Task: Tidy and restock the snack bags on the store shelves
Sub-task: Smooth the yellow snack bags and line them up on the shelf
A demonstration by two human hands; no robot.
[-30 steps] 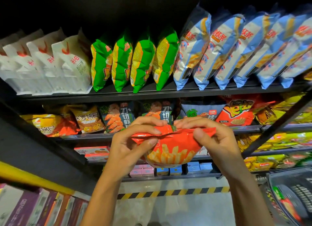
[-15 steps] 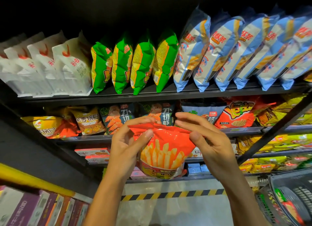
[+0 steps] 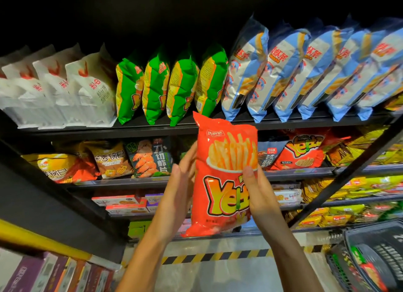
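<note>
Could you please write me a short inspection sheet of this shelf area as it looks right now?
Surface: dark top shelf, fully stocked.
Job's things: red fries bag upright, in front of the shelves; same red bags on the second shelf.
Clutter: white bags, green bags, blue bags lean in rows.
Grippers: right hand grips the bag, thumb on front; left hand flat against its edge, fingers straight.
Cables: nothing seen.
Surroundings: basket lower right; striped floor tape.
</note>
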